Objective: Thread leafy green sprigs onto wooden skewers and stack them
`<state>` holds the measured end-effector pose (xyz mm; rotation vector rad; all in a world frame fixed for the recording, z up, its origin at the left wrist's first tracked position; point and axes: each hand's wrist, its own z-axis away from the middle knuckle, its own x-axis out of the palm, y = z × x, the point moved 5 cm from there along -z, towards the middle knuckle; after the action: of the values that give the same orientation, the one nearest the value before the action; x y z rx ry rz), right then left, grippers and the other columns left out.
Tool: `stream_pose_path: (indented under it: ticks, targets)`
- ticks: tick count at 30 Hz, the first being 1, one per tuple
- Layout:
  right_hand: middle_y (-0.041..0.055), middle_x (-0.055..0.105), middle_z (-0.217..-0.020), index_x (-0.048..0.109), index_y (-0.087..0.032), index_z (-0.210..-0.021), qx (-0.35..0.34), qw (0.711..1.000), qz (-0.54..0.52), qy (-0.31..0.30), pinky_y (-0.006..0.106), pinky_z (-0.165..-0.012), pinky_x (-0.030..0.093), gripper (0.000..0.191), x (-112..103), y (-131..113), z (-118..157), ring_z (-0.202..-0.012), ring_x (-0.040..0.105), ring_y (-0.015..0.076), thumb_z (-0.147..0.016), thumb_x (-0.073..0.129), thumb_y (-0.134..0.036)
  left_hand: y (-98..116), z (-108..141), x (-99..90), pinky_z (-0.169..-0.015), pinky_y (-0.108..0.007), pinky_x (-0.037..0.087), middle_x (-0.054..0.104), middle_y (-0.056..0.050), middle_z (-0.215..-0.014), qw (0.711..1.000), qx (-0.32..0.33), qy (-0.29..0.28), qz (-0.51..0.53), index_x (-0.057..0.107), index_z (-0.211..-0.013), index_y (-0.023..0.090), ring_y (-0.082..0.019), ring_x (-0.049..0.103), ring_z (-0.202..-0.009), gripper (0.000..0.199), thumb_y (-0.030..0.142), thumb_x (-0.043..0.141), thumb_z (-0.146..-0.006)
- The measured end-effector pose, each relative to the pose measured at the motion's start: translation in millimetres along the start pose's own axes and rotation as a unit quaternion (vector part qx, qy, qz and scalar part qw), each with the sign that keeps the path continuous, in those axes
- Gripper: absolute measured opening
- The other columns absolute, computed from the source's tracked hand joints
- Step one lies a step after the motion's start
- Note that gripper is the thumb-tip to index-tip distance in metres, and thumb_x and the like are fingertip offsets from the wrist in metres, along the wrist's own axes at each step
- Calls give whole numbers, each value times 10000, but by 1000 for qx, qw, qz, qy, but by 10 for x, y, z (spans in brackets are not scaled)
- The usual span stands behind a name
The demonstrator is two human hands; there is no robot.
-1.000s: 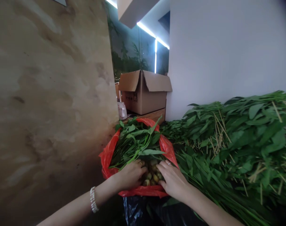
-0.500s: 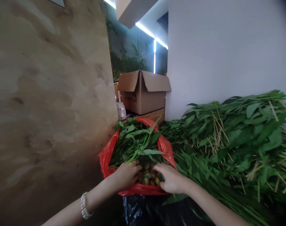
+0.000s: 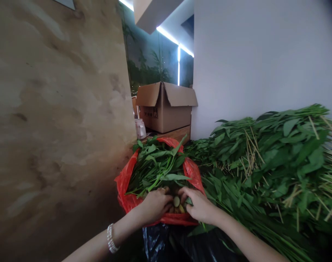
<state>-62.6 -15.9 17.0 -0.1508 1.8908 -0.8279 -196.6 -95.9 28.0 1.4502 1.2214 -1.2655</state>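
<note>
A red plastic bag [image 3: 124,185] stands open in front of me, holding long-leaved greens [image 3: 152,163]. At its near side lies a cluster of small brownish and yellowish pieces [image 3: 180,209], one showing a round pale-green face; their kind is unclear. My left hand [image 3: 156,205], with a pearl-like bracelet at the wrist, reaches in from the left, its fingers curled down among the contents. From the right, my right hand [image 3: 200,206] curls its fingers at the other side of the cluster, a bit of leaf by its thumb. What either hand grips is hidden.
Large heaps of leafy greens with cut stems [image 3: 286,156] cover the right side against a pale wall [image 3: 261,54]. Behind the bag, a cardboard box [image 3: 167,112] and a jar [image 3: 140,129] sit on a wooden surface. Black plastic [image 3: 157,242] lies below. A mottled wall [image 3: 59,109] rises left.
My left hand has moved right and slightly forward, closer to my right hand. The pieces between them have shifted, and a round pale face now shows. My right hand has barely moved.
</note>
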Motion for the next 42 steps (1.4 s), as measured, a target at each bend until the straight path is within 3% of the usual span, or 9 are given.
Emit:
stream_pose_path:
  ticks: [6, 12, 18, 25, 32, 34, 36, 39, 42]
  targets:
    - [0, 715, -926, 591, -224, -1068, 3, 1000, -3, 8, 263, -890, 415, 464, 28, 21, -3, -964, 635, 181, -667, 458, -32, -28, -20, 13, -733, -290, 499, 675, -62, -943, 999, -49, 15, -14, 669, -960, 213, -221, 659, -863, 143, 256, 552, -889]
    - [12, 702, -933, 573, -208, -1092, 6, 1000, 5, 15, 258, -893, 407, 462, 35, 47, -3, -959, 634, 179, -681, 455, -32, 36, -167, 91, -719, -274, 493, 688, -60, -944, 1000, -14, -1, -4, 686, -960, 219, -222, 669, -855, 155, 293, 574, -883]
    - [17, 701, -917, 577, -192, -1101, 2, 1000, 9, 21, 260, -893, 405, 470, 40, 41, 7, -954, 630, 179, -683, 446, -22, 55, -198, 68, -741, -285, 498, 691, -65, -979, 1000, -20, -3, 16, 684, -1018, 218, -240, 664, -895, 230, 346, 603, -845]
    - [16, 697, -911, 692, -218, -843, -25, 999, 24, 4, 260, -856, 425, 359, -23, -30, 46, -922, 619, 177, -684, 442, -14, 46, 5, -74, -768, -280, 500, 689, -52, -982, 999, -12, -30, 34, 689, -906, 217, -227, 662, -912, 214, 144, 535, -777]
    - [26, 688, -835, 686, -206, -649, -25, 999, 42, -7, 257, -833, 441, 333, -18, -48, 50, -857, 629, 166, -653, 430, 8, 4, 178, -208, -809, -291, 495, 687, -66, -983, 997, -5, -64, 48, 646, -883, 202, -226, 660, -935, 219, 124, 465, -787]
    - [36, 702, -865, 713, -204, -707, -32, 998, 47, -17, 274, -860, 442, 355, -10, -65, 40, -895, 636, 180, -649, 435, 8, 14, 183, -248, -790, -290, 493, 694, -56, -944, 996, -3, -71, 51, 633, -851, 206, -224, 663, -907, 208, 114, 463, -772]
    - [38, 718, -974, 739, -214, -868, -46, 997, 48, -29, 296, -942, 417, 434, -13, -110, 43, -1056, 611, 202, -644, 447, 15, 16, 177, -285, -753, -279, 489, 698, -41, -887, 996, -10, -68, 55, 623, -815, 210, -215, 665, -860, 188, 116, 466, -770]
    - [9, 696, -1142, 704, -256, -1088, -70, 996, 41, -36, 304, -1039, 353, 574, -98, -239, 132, -1248, 504, 191, -664, 443, 30, -4, 173, -345, -702, -257, 479, 698, -20, -833, 997, -39, -28, 61, 632, -822, 225, -195, 660, -804, 187, 136, 469, -797]
    - [9, 716, -1083, 715, -268, -1079, -67, 998, 13, -14, 310, -991, 399, 473, -354, -367, 382, -1074, 619, 182, -772, 450, -25, 9, 202, -401, -731, -259, 489, 711, -21, -875, 993, -66, 52, 89, 661, -910, 241, -190, 664, -829, 212, 181, 469, -843]
